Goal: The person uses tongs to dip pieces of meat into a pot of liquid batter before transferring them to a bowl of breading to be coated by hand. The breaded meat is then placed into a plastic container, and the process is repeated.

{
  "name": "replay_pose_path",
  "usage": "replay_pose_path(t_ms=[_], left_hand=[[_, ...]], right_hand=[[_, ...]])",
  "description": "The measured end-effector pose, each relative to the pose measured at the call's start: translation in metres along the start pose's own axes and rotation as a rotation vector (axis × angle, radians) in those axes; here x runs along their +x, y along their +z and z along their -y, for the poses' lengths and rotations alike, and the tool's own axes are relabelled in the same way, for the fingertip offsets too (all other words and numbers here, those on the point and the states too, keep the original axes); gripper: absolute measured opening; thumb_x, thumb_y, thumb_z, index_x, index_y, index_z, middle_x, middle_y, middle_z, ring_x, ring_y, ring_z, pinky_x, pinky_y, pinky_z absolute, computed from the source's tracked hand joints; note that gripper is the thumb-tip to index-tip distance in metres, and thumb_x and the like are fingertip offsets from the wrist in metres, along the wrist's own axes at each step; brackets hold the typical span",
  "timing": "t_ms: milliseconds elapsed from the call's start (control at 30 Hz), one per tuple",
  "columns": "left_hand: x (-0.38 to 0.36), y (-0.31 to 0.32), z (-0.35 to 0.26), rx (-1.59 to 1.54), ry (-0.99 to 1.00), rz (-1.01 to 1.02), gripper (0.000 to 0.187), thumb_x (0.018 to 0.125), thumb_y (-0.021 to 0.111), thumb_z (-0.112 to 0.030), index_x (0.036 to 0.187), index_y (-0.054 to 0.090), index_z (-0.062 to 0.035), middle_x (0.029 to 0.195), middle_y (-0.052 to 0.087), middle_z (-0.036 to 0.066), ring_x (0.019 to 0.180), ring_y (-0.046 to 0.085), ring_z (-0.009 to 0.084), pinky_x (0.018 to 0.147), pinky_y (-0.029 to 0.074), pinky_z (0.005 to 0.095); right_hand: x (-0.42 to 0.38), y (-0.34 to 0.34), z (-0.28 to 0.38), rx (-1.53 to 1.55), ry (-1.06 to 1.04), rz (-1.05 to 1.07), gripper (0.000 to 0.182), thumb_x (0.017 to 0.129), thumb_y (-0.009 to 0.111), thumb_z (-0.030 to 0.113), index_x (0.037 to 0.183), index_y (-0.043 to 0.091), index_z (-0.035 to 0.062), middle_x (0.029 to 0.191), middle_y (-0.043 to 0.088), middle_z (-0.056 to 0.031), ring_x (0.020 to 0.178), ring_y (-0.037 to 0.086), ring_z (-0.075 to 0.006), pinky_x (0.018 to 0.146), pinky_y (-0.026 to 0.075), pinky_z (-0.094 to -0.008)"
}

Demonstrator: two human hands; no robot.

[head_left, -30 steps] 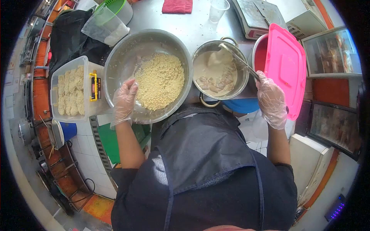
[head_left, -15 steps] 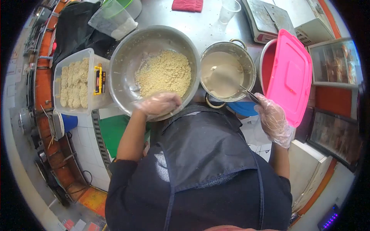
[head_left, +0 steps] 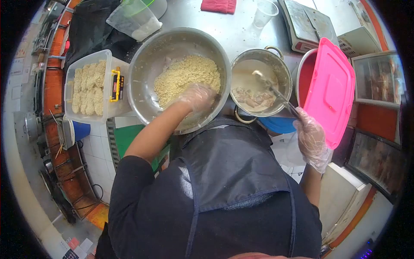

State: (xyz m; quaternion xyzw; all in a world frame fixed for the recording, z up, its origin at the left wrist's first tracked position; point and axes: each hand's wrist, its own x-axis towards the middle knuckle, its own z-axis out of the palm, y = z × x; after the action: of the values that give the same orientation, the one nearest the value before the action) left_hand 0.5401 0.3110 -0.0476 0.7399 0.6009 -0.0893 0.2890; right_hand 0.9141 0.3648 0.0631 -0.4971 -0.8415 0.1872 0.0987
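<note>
My left hand (head_left: pixel 198 96), in a clear plastic glove, is down in the pale yellow crumbs (head_left: pixel 185 73) inside a large metal bowl (head_left: pixel 142 86). Its fingertips are partly sunk in them and blurred. In my gloved right hand (head_left: pixel 311 140) is a long-handled metal utensil (head_left: pixel 282 98), gripped by its dark handle and slanting over the pot (head_left: pixel 286 82). The utensil's head is turned edge-on and smeared by motion. Greyish batter (head_left: pixel 248 69) fills part of the pot, with lumpy food pieces (head_left: pixel 254 98) at its near side.
Crumb-coated pieces (head_left: pixel 89 86) stand in rows in a clear plastic tub (head_left: pixel 69 93) at left. A pink lid (head_left: pixel 330 93) leans against a red-lined container (head_left: pixel 302 73) at right. Behind are a scale (head_left: pixel 308 26), a clear cup (head_left: pixel 264 15) and a red cloth (head_left: pixel 218 5).
My left hand has moved from the bowl's near rim forward into the crumbs. The utensil has turned in my right hand, and lumpy pieces now show in the batter.
</note>
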Motion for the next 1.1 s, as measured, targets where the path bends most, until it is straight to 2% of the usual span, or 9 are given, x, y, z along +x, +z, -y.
replay_pose_path(t_ms=[133, 300, 467, 533, 633, 667, 900, 1033, 1100], left_hand=[[0.012, 0.041, 0.071, 0.188, -0.207, -0.215, 0.022, 0.087, 0.059, -0.021, 0.097, 0.075, -0.0091, 0.097, 0.074, 0.017, 0.095, 0.07, 0.0334, 0.087, 0.055, 0.046], [-0.031, -0.006, 0.074, 0.038, -0.485, -0.309, 0.024, 0.086, 0.061, -0.025, 0.094, 0.077, -0.0091, 0.095, 0.074, 0.018, 0.095, 0.071, 0.0352, 0.085, 0.055, 0.0485], [-0.062, 0.029, 0.143, -0.123, -0.712, -0.537, 0.036, 0.089, 0.064, -0.031, 0.116, 0.073, -0.0081, 0.113, 0.072, 0.02, 0.11, 0.067, 0.0376, 0.099, 0.05, 0.046], [-0.069, 0.051, 0.174, -0.263, -0.734, -0.569, 0.04, 0.09, 0.064, -0.033, 0.121, 0.07, -0.0072, 0.118, 0.07, 0.02, 0.115, 0.065, 0.0368, 0.101, 0.049, 0.0442], [-0.083, 0.048, 0.178, -0.554, -0.747, -0.643, 0.047, 0.092, 0.066, -0.037, 0.126, 0.067, -0.0054, 0.125, 0.069, 0.02, 0.12, 0.064, 0.0345, 0.104, 0.048, 0.0417], [-0.086, 0.045, 0.175, -0.697, -0.742, -0.683, 0.049, 0.092, 0.066, -0.039, 0.127, 0.067, -0.0047, 0.126, 0.069, 0.02, 0.12, 0.064, 0.033, 0.104, 0.047, 0.0408], [-0.087, 0.053, 0.179, -0.825, -0.752, -0.724, 0.052, 0.092, 0.065, -0.042, 0.127, 0.066, -0.0039, 0.124, 0.07, 0.019, 0.119, 0.065, 0.0323, 0.103, 0.048, 0.0406], [-0.091, 0.04, 0.173, -0.848, -0.722, -0.675, 0.05, 0.095, 0.066, -0.044, 0.13, 0.066, -0.008, 0.128, 0.068, 0.016, 0.122, 0.062, 0.0275, 0.106, 0.045, 0.0383], [-0.085, 0.043, 0.173, -0.844, -0.761, -0.659, 0.05, 0.095, 0.065, -0.045, 0.13, 0.066, -0.0086, 0.127, 0.068, 0.017, 0.123, 0.062, 0.0291, 0.106, 0.045, 0.0395]], right_hand=[[-0.005, 0.0, 0.011, 0.063, -0.005, 0.076, 0.038, 0.09, 0.07, 0.007, 0.128, 0.067, 0.0088, 0.104, 0.072, -0.0187, 0.097, 0.07, -0.0367, 0.083, 0.055, -0.0434], [-0.005, -0.002, 0.013, 0.036, 0.103, 0.047, 0.037, 0.092, 0.068, 0.011, 0.129, 0.067, 0.0112, 0.104, 0.072, -0.0183, 0.095, 0.07, -0.0363, 0.082, 0.054, -0.0443], [0.003, 0.001, -0.002, -0.039, 0.165, -0.06, 0.036, 0.096, 0.065, 0.014, 0.132, 0.065, 0.0125, 0.104, 0.071, -0.0192, 0.093, 0.07, -0.0383, 0.079, 0.054, -0.0472], [0.007, -0.005, -0.003, -0.084, 0.303, -0.012, 0.036, 0.098, 0.061, 0.013, 0.134, 0.064, 0.0107, 0.112, 0.071, -0.0194, 0.103, 0.07, -0.0367, 0.087, 0.054, -0.0432], [0.006, -0.007, -0.019, 0.005, 0.221, -0.024, 0.038, 0.1, 0.06, 0.012, 0.138, 0.062, 0.0091, 0.118, 0.07, -0.0213, 0.109, 0.069, -0.0365, 0.091, 0.052, -0.0431], [0.008, -0.014, -0.008, 0.006, 0.202, -0.007, 0.039, 0.1, 0.06, 0.009, 0.139, 0.06, 0.0054, 0.123, 0.07, -0.0185, 0.115, 0.068, -0.0301, 0.097, 0.051, -0.0389], [0.021, -0.018, 0.041, 0.49, 0.136, 0.196, 0.042, 0.098, 0.061, 0.006, 0.139, 0.057, -0.0031, 0.127, 0.068, -0.011, 0.117, 0.063, -0.0183, 0.1, 0.048, -0.0345], [0.051, 0.008, 0.098, 0.459, 0.056, 0.283, 0.041, 0.094, 0.064, 0.008, 0.134, 0.061, -0.0038, 0.124, 0.07, -0.0188, 0.114, 0.066, -0.025, 0.1, 0.048, -0.0355], [0.069, 0.038, 0.108, 0.142, -0.131, 0.276, 0.045, 0.092, 0.066, 0.011, 0.134, 0.061, -0.002, 0.123, 0.068, -0.0255, 0.116, 0.067, -0.034, 0.1, 0.049, -0.0397]])
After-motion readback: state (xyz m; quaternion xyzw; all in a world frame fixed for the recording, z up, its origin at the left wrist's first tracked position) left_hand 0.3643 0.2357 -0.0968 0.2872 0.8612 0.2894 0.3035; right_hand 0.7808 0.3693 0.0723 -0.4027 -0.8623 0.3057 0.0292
